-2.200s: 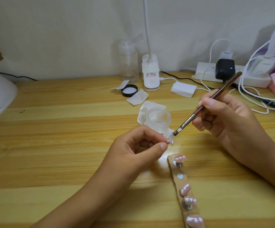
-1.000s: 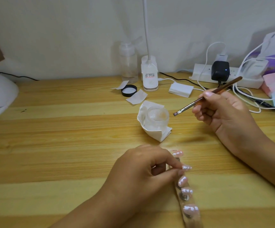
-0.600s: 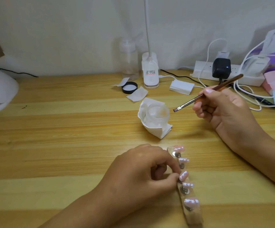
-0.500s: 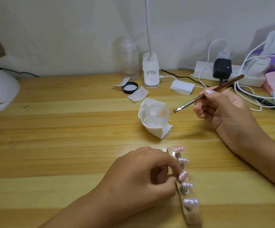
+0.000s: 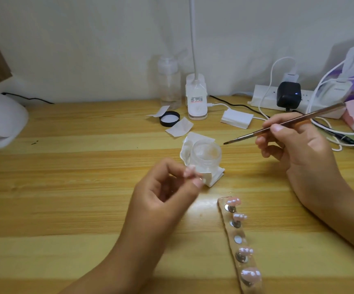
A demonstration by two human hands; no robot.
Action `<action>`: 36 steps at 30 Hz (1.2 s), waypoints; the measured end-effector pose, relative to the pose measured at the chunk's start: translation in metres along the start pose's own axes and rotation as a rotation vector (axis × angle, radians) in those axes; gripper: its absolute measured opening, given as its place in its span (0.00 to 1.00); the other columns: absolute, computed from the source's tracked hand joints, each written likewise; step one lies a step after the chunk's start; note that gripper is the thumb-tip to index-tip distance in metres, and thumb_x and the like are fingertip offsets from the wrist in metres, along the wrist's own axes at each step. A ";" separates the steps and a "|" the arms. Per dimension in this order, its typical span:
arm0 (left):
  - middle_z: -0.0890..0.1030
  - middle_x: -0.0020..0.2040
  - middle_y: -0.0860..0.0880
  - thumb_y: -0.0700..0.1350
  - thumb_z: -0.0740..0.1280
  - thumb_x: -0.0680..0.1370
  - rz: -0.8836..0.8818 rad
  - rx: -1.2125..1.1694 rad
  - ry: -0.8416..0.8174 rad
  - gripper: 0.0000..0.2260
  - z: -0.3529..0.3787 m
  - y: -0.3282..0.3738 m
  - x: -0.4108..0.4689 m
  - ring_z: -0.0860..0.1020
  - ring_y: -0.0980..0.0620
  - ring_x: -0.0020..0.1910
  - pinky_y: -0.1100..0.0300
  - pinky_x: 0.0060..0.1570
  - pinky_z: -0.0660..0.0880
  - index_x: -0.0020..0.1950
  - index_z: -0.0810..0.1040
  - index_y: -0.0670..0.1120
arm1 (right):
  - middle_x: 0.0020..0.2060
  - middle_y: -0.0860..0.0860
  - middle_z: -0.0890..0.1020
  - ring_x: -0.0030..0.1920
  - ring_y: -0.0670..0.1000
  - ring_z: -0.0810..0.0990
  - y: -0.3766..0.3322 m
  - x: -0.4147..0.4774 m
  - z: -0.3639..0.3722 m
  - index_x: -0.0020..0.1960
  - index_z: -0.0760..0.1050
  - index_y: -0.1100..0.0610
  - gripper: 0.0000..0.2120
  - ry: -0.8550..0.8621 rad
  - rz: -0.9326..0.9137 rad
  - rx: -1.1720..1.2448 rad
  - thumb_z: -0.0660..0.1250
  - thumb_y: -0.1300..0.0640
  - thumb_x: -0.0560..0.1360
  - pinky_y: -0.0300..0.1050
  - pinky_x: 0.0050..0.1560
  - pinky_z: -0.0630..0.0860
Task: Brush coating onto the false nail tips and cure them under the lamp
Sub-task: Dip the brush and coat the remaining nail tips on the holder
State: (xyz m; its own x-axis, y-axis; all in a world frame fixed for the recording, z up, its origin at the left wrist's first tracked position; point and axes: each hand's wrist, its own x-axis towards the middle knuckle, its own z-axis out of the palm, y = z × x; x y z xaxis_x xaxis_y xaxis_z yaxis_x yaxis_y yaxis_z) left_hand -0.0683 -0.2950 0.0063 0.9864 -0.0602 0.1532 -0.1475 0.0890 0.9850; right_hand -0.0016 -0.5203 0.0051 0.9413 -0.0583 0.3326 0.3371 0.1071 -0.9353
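Now left hand [image 5: 163, 196] pinches one nail tip [image 5: 190, 173] over the counter [image 5: 65, 187], right hand [image 5: 295, 153] holds the brush [image 5: 278, 126]

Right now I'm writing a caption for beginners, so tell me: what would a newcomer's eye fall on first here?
The two hands mid-table: the left hand pinches a small pink nail tip near the clear jar, while the right hand holds a slim brush aimed at the jar. Next, the clear strip at lower right, carrying four pink tips with one stud bare.
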 end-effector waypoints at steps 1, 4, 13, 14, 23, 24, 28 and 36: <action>0.77 0.35 0.55 0.54 0.72 0.64 0.000 -0.036 0.056 0.06 -0.002 0.000 0.003 0.68 0.60 0.29 0.71 0.30 0.66 0.37 0.78 0.54 | 0.38 0.48 0.81 0.41 0.47 0.80 -0.001 0.000 0.000 0.49 0.77 0.53 0.07 -0.001 -0.030 -0.014 0.61 0.59 0.76 0.38 0.40 0.77; 0.78 0.36 0.56 0.53 0.73 0.65 -0.111 -0.124 0.108 0.06 -0.004 -0.001 0.011 0.71 0.59 0.31 0.66 0.30 0.66 0.39 0.79 0.56 | 0.40 0.48 0.80 0.43 0.48 0.79 -0.003 -0.002 0.002 0.50 0.76 0.54 0.08 -0.005 -0.123 -0.064 0.60 0.61 0.76 0.40 0.43 0.76; 0.81 0.60 0.48 0.45 0.56 0.84 -0.352 -0.500 -0.040 0.06 -0.004 0.003 0.023 0.83 0.35 0.52 0.52 0.45 0.82 0.51 0.71 0.50 | 0.45 0.46 0.80 0.47 0.48 0.79 -0.004 -0.011 0.009 0.52 0.75 0.56 0.08 -0.096 -0.255 -0.174 0.57 0.61 0.78 0.40 0.50 0.75; 0.80 0.62 0.48 0.45 0.56 0.84 -0.361 -0.506 -0.075 0.05 -0.004 0.003 0.024 0.83 0.35 0.53 0.50 0.47 0.82 0.50 0.71 0.50 | 0.45 0.48 0.80 0.47 0.48 0.79 -0.004 -0.012 0.010 0.52 0.75 0.56 0.08 -0.110 -0.258 -0.188 0.58 0.60 0.78 0.39 0.51 0.75; 0.84 0.56 0.54 0.49 0.60 0.78 -0.330 -0.449 -0.259 0.05 -0.006 -0.003 0.028 0.81 0.40 0.59 0.50 0.57 0.79 0.53 0.70 0.51 | 0.45 0.50 0.80 0.48 0.52 0.78 -0.004 -0.015 0.012 0.51 0.78 0.55 0.08 -0.209 -0.337 -0.377 0.62 0.55 0.76 0.47 0.50 0.76; 0.84 0.56 0.55 0.48 0.60 0.78 -0.319 -0.441 -0.260 0.06 -0.006 -0.004 0.027 0.81 0.40 0.59 0.50 0.57 0.79 0.53 0.71 0.51 | 0.45 0.49 0.81 0.48 0.52 0.78 -0.004 -0.016 0.012 0.51 0.78 0.55 0.09 -0.221 -0.314 -0.358 0.61 0.55 0.77 0.47 0.51 0.76; 0.81 0.62 0.58 0.49 0.60 0.78 -0.277 -0.403 -0.266 0.08 -0.004 -0.004 0.025 0.81 0.41 0.59 0.53 0.57 0.79 0.44 0.78 0.58 | 0.46 0.50 0.81 0.48 0.52 0.79 -0.003 -0.018 0.010 0.51 0.79 0.58 0.12 -0.282 -0.257 -0.319 0.59 0.54 0.77 0.45 0.52 0.76; 0.73 0.69 0.62 0.50 0.61 0.78 -0.262 -0.399 -0.274 0.05 -0.005 -0.007 0.025 0.81 0.41 0.59 0.49 0.56 0.79 0.47 0.77 0.57 | 0.46 0.51 0.81 0.48 0.53 0.80 -0.004 -0.017 0.008 0.52 0.78 0.61 0.12 -0.395 -0.256 -0.268 0.57 0.57 0.78 0.42 0.52 0.76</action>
State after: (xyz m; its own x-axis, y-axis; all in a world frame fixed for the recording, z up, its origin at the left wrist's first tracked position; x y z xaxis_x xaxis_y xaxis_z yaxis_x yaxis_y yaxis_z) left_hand -0.0422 -0.2919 0.0027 0.9235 -0.3827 -0.0260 0.1923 0.4034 0.8946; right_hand -0.0191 -0.5115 0.0041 0.7826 0.3339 0.5254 0.5885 -0.1216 -0.7993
